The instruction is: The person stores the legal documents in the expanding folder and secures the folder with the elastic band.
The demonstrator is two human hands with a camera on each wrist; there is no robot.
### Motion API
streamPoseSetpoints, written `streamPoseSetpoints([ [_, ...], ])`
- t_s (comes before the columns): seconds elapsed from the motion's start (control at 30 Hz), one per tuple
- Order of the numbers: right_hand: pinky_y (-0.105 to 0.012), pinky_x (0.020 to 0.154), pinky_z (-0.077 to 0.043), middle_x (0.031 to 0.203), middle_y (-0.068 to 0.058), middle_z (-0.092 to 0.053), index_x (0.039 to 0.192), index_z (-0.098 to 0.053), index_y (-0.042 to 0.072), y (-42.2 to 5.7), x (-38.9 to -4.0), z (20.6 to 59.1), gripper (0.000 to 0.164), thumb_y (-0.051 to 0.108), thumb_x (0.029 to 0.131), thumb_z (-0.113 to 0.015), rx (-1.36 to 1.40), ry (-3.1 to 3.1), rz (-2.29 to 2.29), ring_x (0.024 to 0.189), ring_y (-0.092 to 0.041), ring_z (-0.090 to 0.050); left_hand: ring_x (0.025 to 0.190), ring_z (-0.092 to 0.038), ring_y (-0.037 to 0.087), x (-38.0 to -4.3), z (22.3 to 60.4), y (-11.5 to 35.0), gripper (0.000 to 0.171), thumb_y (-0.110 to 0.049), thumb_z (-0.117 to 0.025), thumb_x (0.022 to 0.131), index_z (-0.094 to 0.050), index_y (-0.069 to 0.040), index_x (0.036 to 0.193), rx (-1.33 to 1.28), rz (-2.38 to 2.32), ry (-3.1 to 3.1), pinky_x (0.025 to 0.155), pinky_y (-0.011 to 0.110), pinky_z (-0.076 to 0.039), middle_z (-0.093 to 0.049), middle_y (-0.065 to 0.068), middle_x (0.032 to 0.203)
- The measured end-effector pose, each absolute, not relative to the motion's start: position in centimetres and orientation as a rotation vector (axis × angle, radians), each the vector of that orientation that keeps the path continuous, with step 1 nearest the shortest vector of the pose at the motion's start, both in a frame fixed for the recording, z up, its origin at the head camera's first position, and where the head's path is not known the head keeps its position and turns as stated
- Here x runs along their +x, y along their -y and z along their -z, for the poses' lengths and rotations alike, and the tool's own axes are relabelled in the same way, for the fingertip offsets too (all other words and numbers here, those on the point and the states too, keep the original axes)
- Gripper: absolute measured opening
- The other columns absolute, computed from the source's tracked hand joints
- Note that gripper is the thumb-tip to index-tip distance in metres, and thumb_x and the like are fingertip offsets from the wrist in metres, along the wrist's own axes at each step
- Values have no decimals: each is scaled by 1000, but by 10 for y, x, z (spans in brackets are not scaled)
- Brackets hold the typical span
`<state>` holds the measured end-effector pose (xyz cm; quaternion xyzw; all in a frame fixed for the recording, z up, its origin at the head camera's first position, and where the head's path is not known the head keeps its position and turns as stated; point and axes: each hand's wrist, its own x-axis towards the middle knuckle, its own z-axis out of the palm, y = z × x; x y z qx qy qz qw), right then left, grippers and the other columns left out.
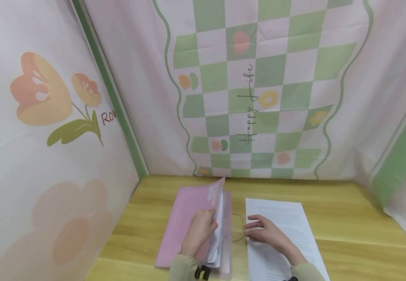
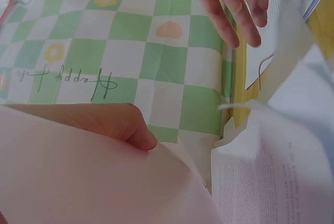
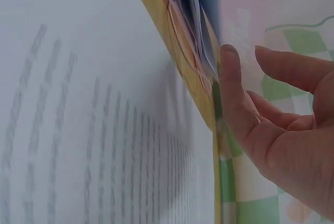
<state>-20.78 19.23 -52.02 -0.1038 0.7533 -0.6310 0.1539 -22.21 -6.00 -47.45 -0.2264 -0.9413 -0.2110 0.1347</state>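
Note:
A pink file folder (image 1: 185, 208) lies on the left of the table with its front cover lifted at the right edge. My left hand (image 1: 200, 229) grips that cover; in the left wrist view the thumb (image 2: 142, 132) lies over its edge. White papers (image 1: 215, 244) show inside, under the cover. From the folder's right side a thin string loop (image 1: 242, 219) sticks out. My right hand (image 1: 267, 235), fingers loosely bent, hovers by the loop above a printed sheet (image 1: 291, 212). Thumb and fingers stand apart in the right wrist view, with nothing visible between them.
The wooden table (image 1: 357, 218) extends to the right of the sheet and along the back. A green-and-white checked curtain (image 1: 269, 78) hangs behind it, and a flowered curtain (image 1: 20, 164) borders the left side.

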Motion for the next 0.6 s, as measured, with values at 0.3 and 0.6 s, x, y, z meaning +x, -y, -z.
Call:
streamPoseSetpoints([
  [0.3, -34, 85, -60, 124, -43, -52, 139, -27, -21, -218, -203, 519, 68, 4, 90, -65, -271, -2241, 1779, 105, -33, -67, 50, -23, 3, -222, 476, 61, 38, 5, -64, 74, -33, -15, 64, -690, 658, 2718, 48, 15, -24, -23, -9, 56],
  [0.6, -35, 84, -60, 124, -43, -53, 138, -28, -22, -247, -200, 521, 66, 5, 91, -65, -253, -2325, 1714, 105, -34, -66, 49, -23, 2, -220, 474, 59, 35, 6, -63, 74, -36, -13, 63, -680, 709, 2742, 47, 15, -24, -24, -10, 55],
])
